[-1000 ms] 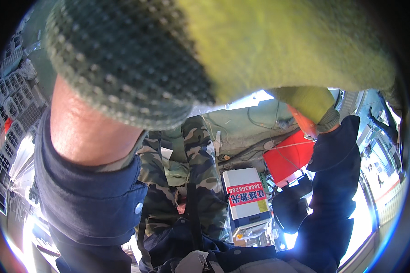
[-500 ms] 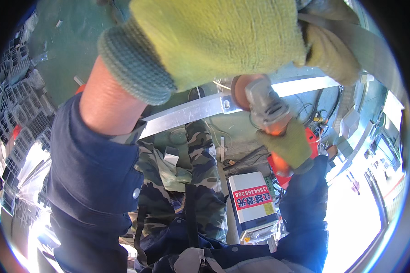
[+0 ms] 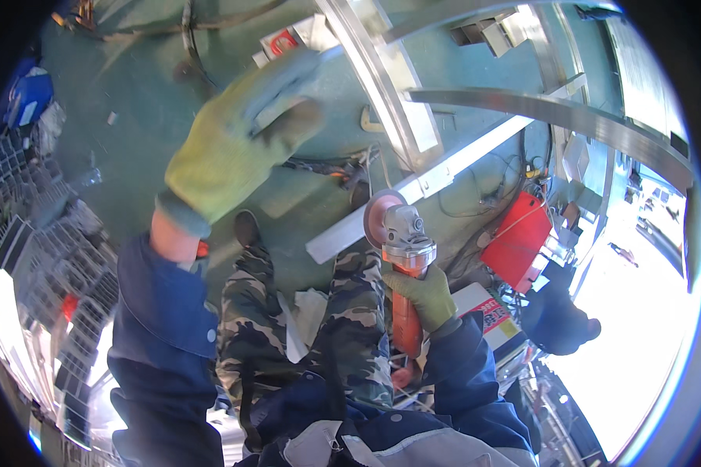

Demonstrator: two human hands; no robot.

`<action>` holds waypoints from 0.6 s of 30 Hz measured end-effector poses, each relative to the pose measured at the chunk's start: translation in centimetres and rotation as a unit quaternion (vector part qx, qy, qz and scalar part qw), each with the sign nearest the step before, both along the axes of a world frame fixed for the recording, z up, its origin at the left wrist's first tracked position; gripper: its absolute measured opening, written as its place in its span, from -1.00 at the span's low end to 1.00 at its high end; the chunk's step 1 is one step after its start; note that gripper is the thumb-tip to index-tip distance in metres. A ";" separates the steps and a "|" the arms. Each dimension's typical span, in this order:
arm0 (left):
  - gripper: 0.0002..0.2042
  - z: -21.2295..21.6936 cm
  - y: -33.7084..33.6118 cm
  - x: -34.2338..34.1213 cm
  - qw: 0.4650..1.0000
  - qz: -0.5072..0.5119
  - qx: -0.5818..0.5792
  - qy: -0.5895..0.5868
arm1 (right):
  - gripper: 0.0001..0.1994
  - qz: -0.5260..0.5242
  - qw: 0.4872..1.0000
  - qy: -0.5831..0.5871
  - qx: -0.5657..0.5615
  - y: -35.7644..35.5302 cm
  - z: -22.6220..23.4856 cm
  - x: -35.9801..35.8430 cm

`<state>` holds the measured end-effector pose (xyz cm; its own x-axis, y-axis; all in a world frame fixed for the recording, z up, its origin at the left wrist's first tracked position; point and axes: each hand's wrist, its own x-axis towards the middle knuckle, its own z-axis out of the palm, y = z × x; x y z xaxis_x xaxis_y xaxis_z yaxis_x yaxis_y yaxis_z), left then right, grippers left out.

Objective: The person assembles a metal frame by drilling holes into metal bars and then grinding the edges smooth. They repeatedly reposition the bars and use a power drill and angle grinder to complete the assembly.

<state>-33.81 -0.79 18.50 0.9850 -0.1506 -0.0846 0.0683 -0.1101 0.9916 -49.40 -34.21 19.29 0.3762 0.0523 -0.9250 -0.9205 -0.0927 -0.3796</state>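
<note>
My right hand [image 3: 428, 298], in a yellow-green glove, is closed around an angle grinder [image 3: 406, 315] with an orange body and metal head. The grinder's reddish disc [image 3: 383, 219] sits beside a shiny square metal tube [image 3: 339, 239]; I cannot tell whether they touch. My left hand [image 3: 230, 144], gloved alike, is raised at the left over the floor. Its fingers are stretched out with the thumb apart, slightly blurred, and nothing is in them. More metal bars join into a frame, among them an upright [image 3: 385, 86] and a curved-looking bar [image 3: 568, 113] at the right.
Wire-grid racks [image 3: 51, 311] stand along the left. Near my right arm are a white box [image 3: 479, 300] with a red label and a red case [image 3: 519, 241]. Cables [image 3: 475, 202] lie on the green floor. A blue object [image 3: 29, 97] is at far left.
My left hand has drawn back from close in front of the view, leftward and away from the metal bars. The grinder in my right hand is lower and nearer my body. The view has shifted.
</note>
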 end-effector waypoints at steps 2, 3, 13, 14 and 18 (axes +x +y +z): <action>-0.47 0.3 0.6 -1.3 0.996 -0.024 0.086 0.021 | -0.54 -0.042 0.999 0.007 0.032 -0.7 -0.1 0.0; -0.48 0.6 1.1 -2.0 0.997 -0.010 0.031 0.076 | -0.54 -0.085 0.995 0.021 0.047 -0.5 0.5 0.2; -0.61 4.5 3.6 1.2 0.967 -0.016 0.162 0.195 | -0.52 -0.284 0.943 0.067 0.158 7.7 2.6 2.5; -0.60 4.4 2.9 2.7 0.974 -0.036 0.151 0.165 | -0.51 -0.302 0.936 0.065 0.169 8.4 2.1 2.7; -0.58 5.4 -1.7 9.6 0.978 -0.099 0.142 0.117 | -0.48 -0.353 0.907 0.062 0.219 10.4 0.9 4.5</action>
